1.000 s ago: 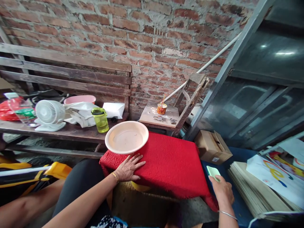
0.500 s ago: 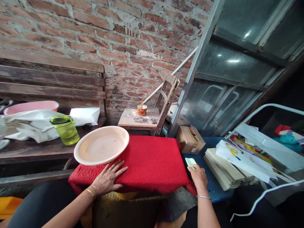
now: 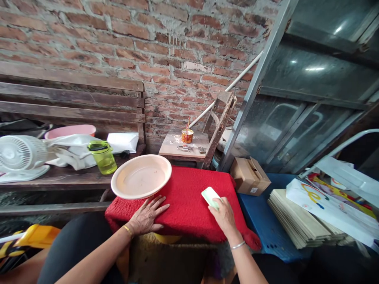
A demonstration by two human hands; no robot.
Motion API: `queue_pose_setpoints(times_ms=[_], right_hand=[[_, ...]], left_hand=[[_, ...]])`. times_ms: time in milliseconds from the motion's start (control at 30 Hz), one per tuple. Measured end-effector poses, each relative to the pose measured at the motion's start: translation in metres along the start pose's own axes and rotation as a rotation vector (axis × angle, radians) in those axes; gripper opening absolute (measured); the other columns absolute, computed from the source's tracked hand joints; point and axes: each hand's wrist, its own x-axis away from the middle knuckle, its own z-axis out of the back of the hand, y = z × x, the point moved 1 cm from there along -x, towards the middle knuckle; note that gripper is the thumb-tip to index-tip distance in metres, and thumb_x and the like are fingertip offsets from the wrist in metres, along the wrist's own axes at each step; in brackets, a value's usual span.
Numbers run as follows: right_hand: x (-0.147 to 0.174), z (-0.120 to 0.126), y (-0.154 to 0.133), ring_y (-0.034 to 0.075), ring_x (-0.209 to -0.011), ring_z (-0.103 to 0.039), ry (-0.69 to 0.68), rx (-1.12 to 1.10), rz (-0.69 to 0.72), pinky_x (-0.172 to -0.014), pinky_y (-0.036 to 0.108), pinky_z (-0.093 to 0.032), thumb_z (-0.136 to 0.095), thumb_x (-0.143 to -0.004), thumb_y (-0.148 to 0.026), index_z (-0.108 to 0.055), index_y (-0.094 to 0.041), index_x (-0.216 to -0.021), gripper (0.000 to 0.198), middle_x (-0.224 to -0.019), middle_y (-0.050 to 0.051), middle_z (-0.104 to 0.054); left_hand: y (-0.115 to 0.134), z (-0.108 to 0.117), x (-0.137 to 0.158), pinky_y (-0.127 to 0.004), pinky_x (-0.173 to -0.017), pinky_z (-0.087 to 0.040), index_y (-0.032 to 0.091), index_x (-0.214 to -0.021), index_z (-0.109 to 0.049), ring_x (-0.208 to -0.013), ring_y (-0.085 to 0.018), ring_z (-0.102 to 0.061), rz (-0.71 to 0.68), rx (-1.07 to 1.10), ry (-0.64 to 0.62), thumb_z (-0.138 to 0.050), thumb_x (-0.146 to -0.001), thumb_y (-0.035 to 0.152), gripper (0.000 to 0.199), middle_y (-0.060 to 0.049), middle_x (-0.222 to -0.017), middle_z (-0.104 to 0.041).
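My right hand [image 3: 224, 217] is closed round the near end of a flat, rounded, pale green object [image 3: 211, 195] that looks like a phone. It is held over the right part of the red cloth [image 3: 189, 189], which covers a low table. Flat on the cloth's front left lies my left hand [image 3: 149, 216], fingers spread, with nothing in it. Just beyond those fingers a wide cream plastic basin [image 3: 142, 177] rests on the cloth's left end, overhanging the edge.
On the wooden bench [image 3: 74, 180] at left are a white fan [image 3: 20, 154], a green bottle [image 3: 103, 159] and a pink basin [image 3: 71, 131]. A chair [image 3: 183, 149] behind holds a small pot [image 3: 187, 136] and padlocks. At right, a blue surface [image 3: 260, 217] bears a cardboard box [image 3: 250, 177] and stacked boards [image 3: 299, 221].
My right hand has brought the pale green phone from beside the blue surface leftward over the red cloth. My left hand stays flat on the cloth. The view has shifted slightly left.
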Motion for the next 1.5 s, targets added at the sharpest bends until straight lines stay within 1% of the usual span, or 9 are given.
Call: queue_pose_setpoints(times_ms=[67, 167, 367, 467, 933, 1133, 1267, 1400, 1500], right_hand=[[-0.002, -0.008, -0.007, 0.023, -0.096, -0.067, -0.019, 0.011, 0.018, -0.091, 0.035, -0.054, -0.069, -0.082, -0.033, -0.076, -0.028, -0.11, 0.028, -0.1, 0.005, -0.067], [0.0, 0.003, 0.019, 0.024, -0.091, -0.067, -0.007, 0.083, -0.066, -0.086, 0.037, -0.054, -0.066, -0.083, -0.037, -0.077, -0.027, -0.108, 0.029, -0.1, 0.007, -0.067], [0.022, 0.062, 0.12, 0.031, -0.087, -0.067, 0.068, 0.171, -0.616, -0.082, 0.045, -0.053, -0.051, -0.084, -0.062, -0.075, -0.023, -0.117, 0.056, -0.094, 0.012, -0.066], [0.028, 0.076, 0.139, 0.036, -0.095, -0.068, 0.115, 0.114, -0.707, -0.083, 0.048, -0.054, -0.048, -0.082, -0.066, -0.075, -0.02, -0.115, 0.064, -0.095, 0.016, -0.067], [0.022, 0.079, 0.126, 0.035, -0.105, -0.066, 0.049, 0.052, -0.742, -0.095, 0.045, -0.052, -0.043, -0.072, -0.071, -0.075, -0.017, -0.121, 0.08, -0.101, 0.017, -0.069], [0.021, 0.082, 0.124, 0.037, -0.101, -0.065, 0.107, -0.014, -0.747, -0.092, 0.047, -0.052, -0.045, -0.068, -0.074, -0.076, -0.016, -0.114, 0.08, -0.095, 0.017, -0.067], [0.021, 0.071, 0.101, 0.034, -0.096, -0.067, 0.135, -0.15, -0.547, -0.092, 0.045, -0.052, -0.055, -0.065, -0.07, -0.078, -0.019, -0.101, 0.067, -0.092, 0.012, -0.068], [0.024, 0.052, 0.07, 0.027, -0.097, -0.068, 0.017, -0.257, -0.254, -0.096, 0.04, -0.051, -0.06, -0.068, -0.06, -0.078, -0.024, -0.096, 0.049, -0.097, 0.007, -0.068], [0.028, 0.056, 0.081, 0.028, -0.094, -0.068, 0.003, -0.188, -0.309, -0.093, 0.042, -0.052, -0.059, -0.067, -0.06, -0.077, -0.025, -0.097, 0.049, -0.097, 0.008, -0.067]], left_hand=[[0.0, 0.0, 0.001, -0.049, -0.121, -0.027, 0.04, -0.157, -0.042, -0.145, -0.035, -0.045, -0.009, -0.008, 0.021, -0.067, -0.083, 0.074, 0.086, -0.008, -0.164, -0.042], [0.0, 0.0, 0.001, -0.048, -0.121, -0.028, 0.039, -0.158, -0.042, -0.145, -0.035, -0.045, -0.017, -0.018, 0.025, -0.069, -0.081, 0.074, 0.088, -0.009, -0.164, -0.042], [0.0, -0.002, 0.001, -0.048, -0.122, -0.025, 0.038, -0.157, -0.043, -0.146, -0.035, -0.043, -0.029, -0.005, 0.039, -0.068, -0.082, 0.073, 0.087, -0.009, -0.163, -0.043], [0.0, -0.002, 0.001, -0.049, -0.121, -0.026, 0.038, -0.157, -0.043, -0.145, -0.035, -0.045, -0.028, 0.005, 0.044, -0.068, -0.082, 0.073, 0.087, -0.009, -0.163, -0.044], [0.0, -0.001, 0.0, -0.052, -0.12, -0.026, 0.038, -0.157, -0.042, -0.146, -0.037, -0.043, -0.006, 0.007, -0.005, -0.07, -0.082, 0.071, 0.087, -0.01, -0.164, -0.041], [0.0, 0.0, 0.0, -0.051, -0.122, -0.024, 0.038, -0.157, -0.043, -0.148, -0.036, -0.04, -0.005, 0.018, -0.01, -0.071, -0.082, 0.07, 0.087, -0.009, -0.165, -0.04], [0.001, 0.003, -0.001, -0.05, -0.123, -0.023, 0.037, -0.157, -0.044, -0.148, -0.036, -0.04, -0.007, 0.023, -0.005, -0.07, -0.082, 0.07, 0.085, -0.009, -0.164, -0.042], [0.002, 0.006, -0.001, -0.05, -0.123, -0.024, 0.038, -0.156, -0.045, -0.147, -0.035, -0.041, 0.0, 0.026, -0.015, -0.069, -0.082, 0.07, 0.085, -0.008, -0.163, -0.043], [0.003, 0.007, -0.001, -0.049, -0.122, -0.024, 0.037, -0.156, -0.045, -0.147, -0.035, -0.041, 0.005, 0.024, -0.019, -0.07, -0.082, 0.07, 0.085, -0.009, -0.163, -0.043]])
